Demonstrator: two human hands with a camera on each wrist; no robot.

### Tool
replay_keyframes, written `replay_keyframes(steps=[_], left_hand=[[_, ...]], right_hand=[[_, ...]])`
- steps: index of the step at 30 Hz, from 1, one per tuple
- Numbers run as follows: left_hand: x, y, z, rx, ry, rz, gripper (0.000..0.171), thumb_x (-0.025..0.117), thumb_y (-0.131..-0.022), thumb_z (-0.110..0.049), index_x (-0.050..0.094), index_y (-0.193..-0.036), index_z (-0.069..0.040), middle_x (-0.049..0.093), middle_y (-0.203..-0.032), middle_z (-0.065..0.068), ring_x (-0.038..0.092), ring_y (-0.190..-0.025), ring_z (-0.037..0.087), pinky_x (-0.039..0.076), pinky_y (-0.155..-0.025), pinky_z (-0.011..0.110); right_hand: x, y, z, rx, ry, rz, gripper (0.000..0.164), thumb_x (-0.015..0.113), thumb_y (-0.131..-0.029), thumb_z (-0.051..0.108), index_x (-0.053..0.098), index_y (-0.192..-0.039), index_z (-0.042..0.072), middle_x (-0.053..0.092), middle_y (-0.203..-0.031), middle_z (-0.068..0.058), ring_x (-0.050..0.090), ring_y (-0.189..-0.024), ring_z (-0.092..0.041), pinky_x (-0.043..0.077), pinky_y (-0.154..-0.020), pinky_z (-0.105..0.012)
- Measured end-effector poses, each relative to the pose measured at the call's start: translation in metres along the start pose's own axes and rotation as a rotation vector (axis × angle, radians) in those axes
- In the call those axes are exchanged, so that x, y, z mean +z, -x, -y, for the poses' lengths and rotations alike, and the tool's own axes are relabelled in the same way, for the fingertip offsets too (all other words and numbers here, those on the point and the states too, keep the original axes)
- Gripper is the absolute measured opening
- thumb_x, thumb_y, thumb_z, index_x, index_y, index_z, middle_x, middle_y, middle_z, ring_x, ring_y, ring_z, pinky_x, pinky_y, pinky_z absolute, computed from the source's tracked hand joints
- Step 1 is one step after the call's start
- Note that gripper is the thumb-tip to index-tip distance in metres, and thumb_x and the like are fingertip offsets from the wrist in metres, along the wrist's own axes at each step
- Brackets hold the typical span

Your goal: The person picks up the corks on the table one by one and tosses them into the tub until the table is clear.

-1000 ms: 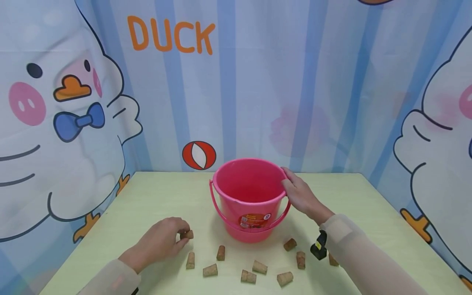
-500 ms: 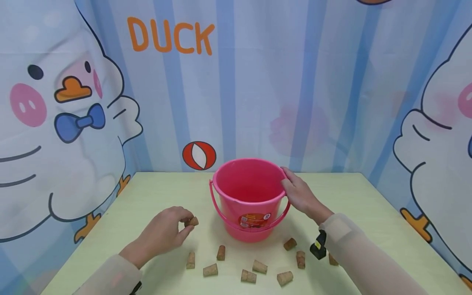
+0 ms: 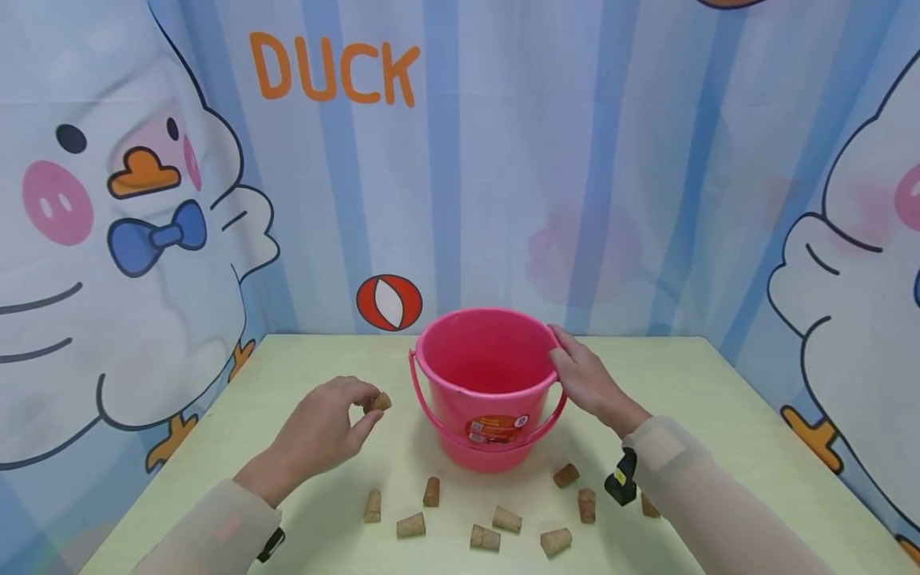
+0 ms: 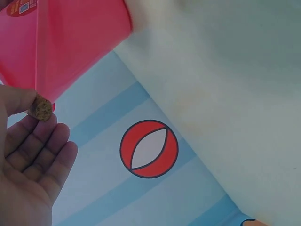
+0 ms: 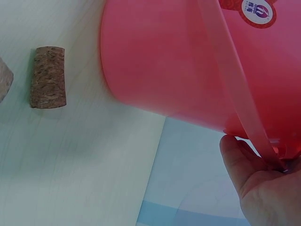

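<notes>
My left hand pinches a cork between thumb and fingers, raised over the table to the left of a pink bucket. In the left wrist view the cork shows its round end, with the bucket behind it. My right hand grips the bucket's rim on the right side, close to where the handle joins. From the right wrist view, the thumb of the right hand lies against the outside below the rim. The bucket stands upright with its handle hanging at the front; its floor is hidden.
Several corks lie on the pale table in front of the bucket, among them a cork at the left and a darker cork at the right. Another cork is partly behind the right sleeve. A printed curtain closes the back.
My left hand has lifted the cork from near the table and moved it up and slightly right, closer to the bucket's rim. The right hand and the bucket have stayed in place.
</notes>
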State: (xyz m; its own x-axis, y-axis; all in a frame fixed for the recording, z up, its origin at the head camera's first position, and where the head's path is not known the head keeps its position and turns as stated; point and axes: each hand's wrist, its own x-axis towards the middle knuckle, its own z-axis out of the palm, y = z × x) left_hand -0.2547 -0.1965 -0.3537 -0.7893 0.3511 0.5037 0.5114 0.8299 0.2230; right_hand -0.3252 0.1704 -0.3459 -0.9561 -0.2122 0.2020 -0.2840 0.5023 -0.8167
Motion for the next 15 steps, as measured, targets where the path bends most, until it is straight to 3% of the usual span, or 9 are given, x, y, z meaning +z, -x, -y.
replay_keyframes(steps=[15], left_hand=[[-0.013,-0.021,-0.015,0.080,-0.013,-0.120,0.017,0.083,-0.086,-0.012,0.077,-0.102,-0.011,0.072,-0.092,-0.001,0.066,-0.089,0.017,0.061,-0.080,0.035]], right_hand=[[-0.001,0.000,0.000,-0.009,-0.012,0.006,0.060,0.043,-0.106,0.023,0.025,-0.162,0.011,0.053,-0.145,-0.017,0.057,-0.125,-0.039,0.058,-0.093,-0.047]])
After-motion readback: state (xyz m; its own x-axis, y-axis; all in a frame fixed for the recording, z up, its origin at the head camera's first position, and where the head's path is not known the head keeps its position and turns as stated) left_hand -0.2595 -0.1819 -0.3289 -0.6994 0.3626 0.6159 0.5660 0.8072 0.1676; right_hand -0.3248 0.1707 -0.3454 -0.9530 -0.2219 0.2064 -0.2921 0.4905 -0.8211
